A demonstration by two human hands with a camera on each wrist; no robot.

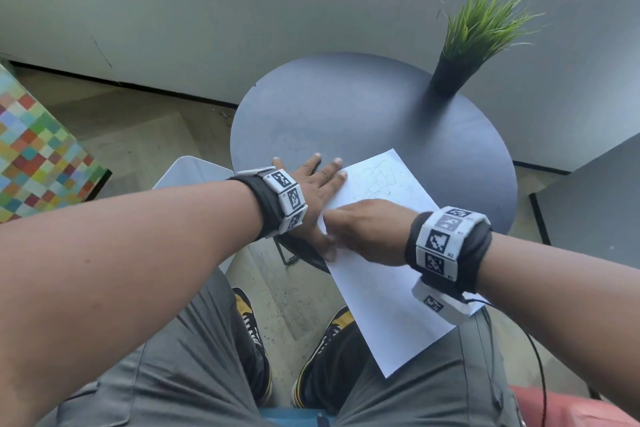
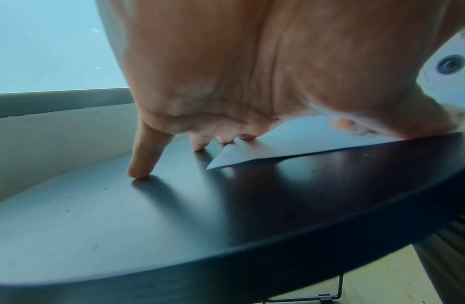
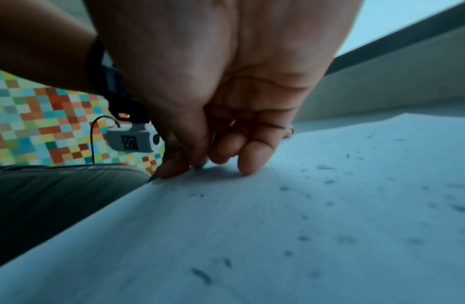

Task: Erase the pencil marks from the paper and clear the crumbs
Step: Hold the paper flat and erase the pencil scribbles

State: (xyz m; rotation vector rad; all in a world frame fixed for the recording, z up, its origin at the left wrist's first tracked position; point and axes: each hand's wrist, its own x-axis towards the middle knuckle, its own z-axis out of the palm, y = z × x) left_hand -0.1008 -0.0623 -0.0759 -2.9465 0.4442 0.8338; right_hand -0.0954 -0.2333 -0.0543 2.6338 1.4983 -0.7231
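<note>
Left hand (image 1: 313, 191) flat, pinning paper (image 1: 388, 291) edge; right hand (image 1: 367, 229) fingers curled, grip unclear

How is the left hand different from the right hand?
The left hand lies flat with fingers spread, half on the table, half on the paper. The right hand has fingers bunched, tips touching the paper near its edge. Both wear wristbands.

Round dark table (image 1: 346, 114), potted grass plant (image 1: 478, 42) at its far edge — checkered cushion (image 1: 38, 149) left
</note>
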